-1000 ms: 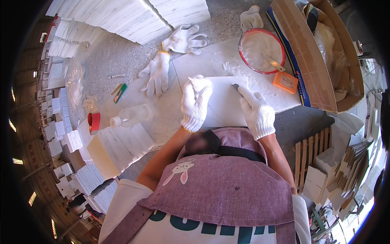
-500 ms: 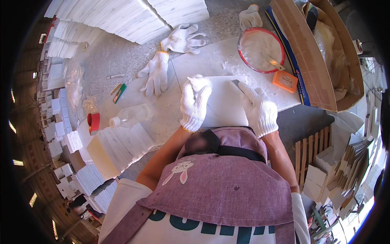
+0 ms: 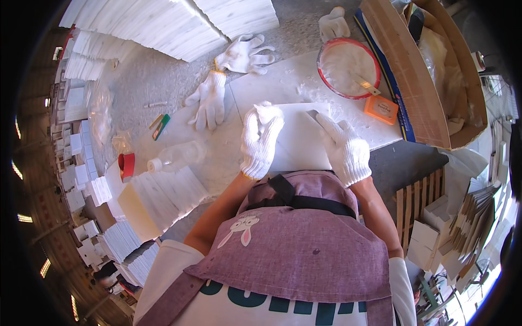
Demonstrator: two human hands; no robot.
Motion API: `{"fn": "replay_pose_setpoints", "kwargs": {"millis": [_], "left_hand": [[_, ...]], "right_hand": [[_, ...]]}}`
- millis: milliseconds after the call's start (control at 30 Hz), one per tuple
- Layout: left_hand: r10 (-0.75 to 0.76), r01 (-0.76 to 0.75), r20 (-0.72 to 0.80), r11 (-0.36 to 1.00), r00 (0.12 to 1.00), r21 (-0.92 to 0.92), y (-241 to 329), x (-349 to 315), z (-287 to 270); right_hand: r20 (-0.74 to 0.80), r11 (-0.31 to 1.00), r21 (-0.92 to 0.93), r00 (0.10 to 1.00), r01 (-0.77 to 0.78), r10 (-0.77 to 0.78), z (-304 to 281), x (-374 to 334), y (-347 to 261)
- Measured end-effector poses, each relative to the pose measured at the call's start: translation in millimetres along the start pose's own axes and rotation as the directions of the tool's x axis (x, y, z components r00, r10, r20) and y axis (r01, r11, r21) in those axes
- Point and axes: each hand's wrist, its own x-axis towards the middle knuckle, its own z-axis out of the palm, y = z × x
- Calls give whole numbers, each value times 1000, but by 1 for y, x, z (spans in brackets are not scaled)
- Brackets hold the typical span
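A smooth white tile [image 3: 300, 130] lies in front of me, its near edge close to my purple apron. My left hand [image 3: 260, 138], in a white knit glove, is closed at the tile's left edge around a soft white lump [image 3: 267, 112]; whether it is paste or a wad of cloth I cannot tell. Over the tile's right side, my gloved right hand [image 3: 346, 149] is closed on a small flat grey scraper [image 3: 312, 113]. Its tip points to the far left, and the glove hides the rest.
A red-rimmed tub [image 3: 348, 68] of white material holds a spatula, beside an orange box [image 3: 381, 110] and a large carton [image 3: 405, 65]. Loose white gloves [image 3: 208, 100], a clear bottle [image 3: 176, 155] and a green-handled tool [image 3: 161, 127] lie leftward. Stacked tiles [image 3: 163, 198] stand near left.
My right hand has shifted slightly left with the scraper over the tile. My left hand has stayed almost in place.
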Motion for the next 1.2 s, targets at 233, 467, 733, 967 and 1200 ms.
{"fn": "replay_pose_setpoints", "kwargs": {"millis": [233, 467, 733, 967, 1200], "left_hand": [[47, -47, -3, 999, 999, 14, 25, 11, -8], [132, -127, -15, 973, 991, 193, 22, 19, -24], [249, -261, 88, 848, 964, 461, 32, 27, -16], [407, -411, 168, 637, 898, 652, 18, 28, -27], [445, -494, 270, 531, 854, 689, 18, 31, -20]], "right_hand": [[137, 976, -218, 990, 10, 20, 4, -12, 10], [11, 998, -43, 999, 45, -45, -5, -5, 5], [109, 972, -224, 993, 70, -46, 6, -13, 14], [-2, 997, -40, 998, 64, -64, -2, -13, 13], [49, 981, -193, 999, 27, -18, 15, -10, 12]]}}
